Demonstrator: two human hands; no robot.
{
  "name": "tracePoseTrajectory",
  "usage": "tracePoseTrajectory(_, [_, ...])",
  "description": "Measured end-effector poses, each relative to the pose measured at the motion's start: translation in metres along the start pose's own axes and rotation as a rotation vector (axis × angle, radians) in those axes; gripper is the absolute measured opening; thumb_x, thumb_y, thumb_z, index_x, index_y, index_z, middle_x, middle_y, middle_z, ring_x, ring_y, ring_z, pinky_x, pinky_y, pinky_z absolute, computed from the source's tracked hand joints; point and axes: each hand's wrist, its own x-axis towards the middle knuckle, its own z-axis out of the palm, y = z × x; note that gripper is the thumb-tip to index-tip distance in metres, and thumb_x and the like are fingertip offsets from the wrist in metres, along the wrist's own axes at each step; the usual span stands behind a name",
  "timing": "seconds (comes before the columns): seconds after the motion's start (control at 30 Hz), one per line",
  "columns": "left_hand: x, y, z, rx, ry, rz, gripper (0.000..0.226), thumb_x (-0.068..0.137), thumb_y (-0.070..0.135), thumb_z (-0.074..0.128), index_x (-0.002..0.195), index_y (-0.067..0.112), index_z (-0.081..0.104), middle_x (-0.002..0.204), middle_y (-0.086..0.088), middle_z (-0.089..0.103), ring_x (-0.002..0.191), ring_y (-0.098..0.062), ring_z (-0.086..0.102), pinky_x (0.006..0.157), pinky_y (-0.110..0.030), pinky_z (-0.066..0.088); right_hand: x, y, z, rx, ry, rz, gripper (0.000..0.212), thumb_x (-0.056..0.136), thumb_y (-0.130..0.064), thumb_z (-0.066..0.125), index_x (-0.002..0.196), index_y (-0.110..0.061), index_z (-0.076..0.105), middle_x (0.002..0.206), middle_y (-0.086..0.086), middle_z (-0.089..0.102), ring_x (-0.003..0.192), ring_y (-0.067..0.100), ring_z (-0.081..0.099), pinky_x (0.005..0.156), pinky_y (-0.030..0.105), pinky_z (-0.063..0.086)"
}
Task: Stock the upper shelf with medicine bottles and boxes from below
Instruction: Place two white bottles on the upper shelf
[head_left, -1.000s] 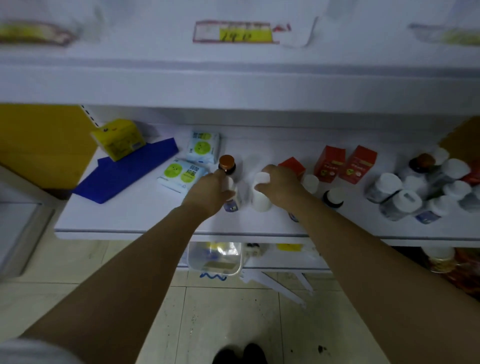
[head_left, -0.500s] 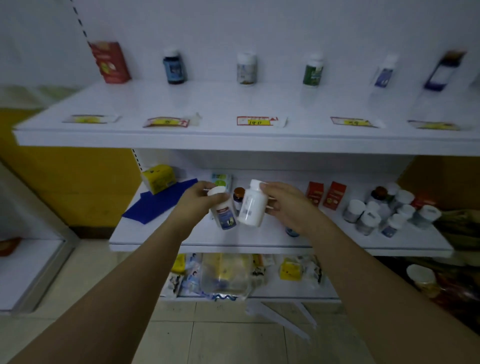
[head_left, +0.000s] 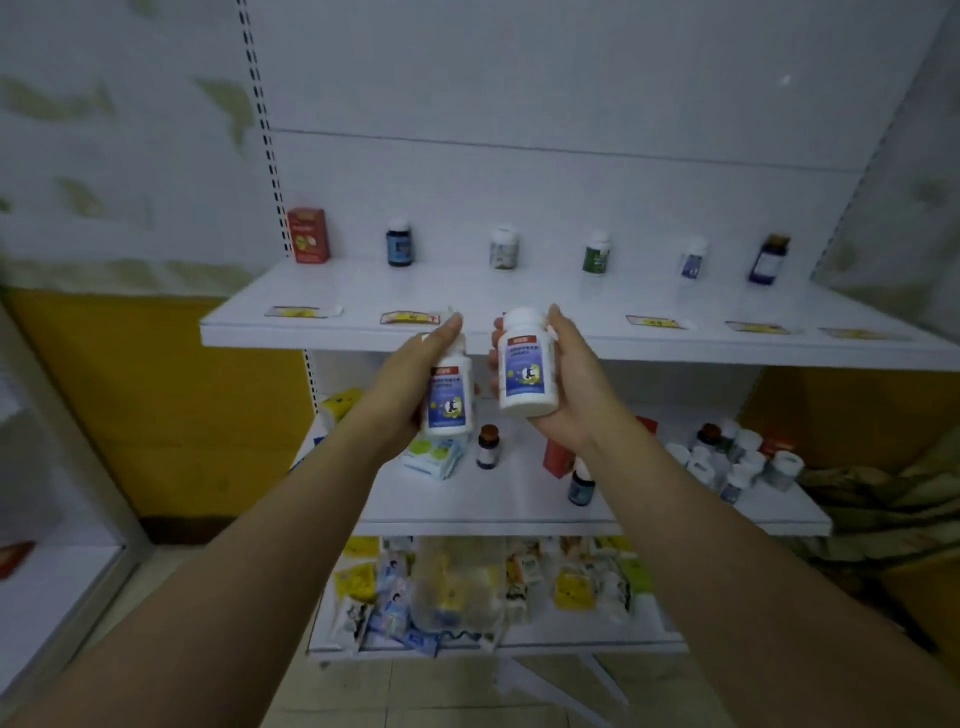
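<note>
The left hand (head_left: 410, 384) grips one white bottle (head_left: 449, 400). The right hand (head_left: 566, 379) grips another bottle (head_left: 527, 369). Both are near the upper shelf (head_left: 519, 332) edge at 12 o'clock. Bumping that edge could knock one loose.

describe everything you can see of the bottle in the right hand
The white bottle looks like plastic, with a white cap and a blue label topped by a red strip. It is capped, held nearly upright in the air by the right hand, fingers wrapped round its sides, before the upper shelf edge.
</note>
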Motion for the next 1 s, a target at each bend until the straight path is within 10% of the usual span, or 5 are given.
tracePoseTrajectory(0.23, [-0.02, 0.054, 0.02, 0.012, -0.046, 0.156, 0.032, 0.091, 0.044, 0.052, 0.091, 0.013, 0.061, 0.067, -0.003, 0.069, 0.056, -0.015, 0.067, 0.054, -0.024, 0.056, -0.019, -0.041, 0.038, -0.279, -0.08, -0.246, 0.023, 0.088, -0.026, 0.062, 0.107, -0.014, 0.059, 0.073, 0.003, 0.068, 0.061, 0.011, 0.068, 0.057, 0.028, 0.057])
tracePoseTrajectory(0.43, [-0.023, 0.089, 0.051, 0.044, -0.065, 0.253, 0.028, 0.093, 0.044, 0.049, 0.087, 0.018, 0.057, 0.06, 0.002, 0.069, 0.052, -0.011, 0.067, 0.051, -0.021, 0.055, -0.033, -0.083, 0.042, -0.387, -0.087, -0.388, 0.027, 0.089, -0.027, 0.062, 0.115, -0.02, 0.062, 0.114, 0.014, 0.067, 0.104, 0.029, 0.066, 0.092, 0.048, 0.053])
tracePoseTrajectory(0.6, [-0.018, 0.098, 0.074, 0.096, -0.061, 0.266, 0.045, 0.09, 0.05, 0.05, 0.114, 0.011, 0.051, 0.074, -0.003, 0.067, 0.056, -0.011, 0.067, 0.052, -0.023, 0.055, -0.048, -0.108, 0.033, -0.388, -0.055, -0.431, 0.011, 0.093, -0.024, 0.055, 0.1, -0.017, 0.061, 0.094, 0.005, 0.069, 0.086, 0.019, 0.069, 0.083, 0.04, 0.056])
tracePoseTrajectory(1.0, [0.01, 0.079, 0.177, 0.092, -0.293, 0.244, 0.036, 0.09, 0.048, 0.052, 0.101, 0.014, 0.051, 0.08, -0.005, 0.065, 0.061, -0.015, 0.065, 0.058, -0.026, 0.057, -0.097, -0.162, -0.04, -0.358, 0.163, -0.489, 0.015, 0.091, -0.026, 0.054, 0.087, -0.014, 0.063, 0.071, 0.0, 0.07, 0.067, 0.015, 0.069, 0.07, 0.033, 0.058])
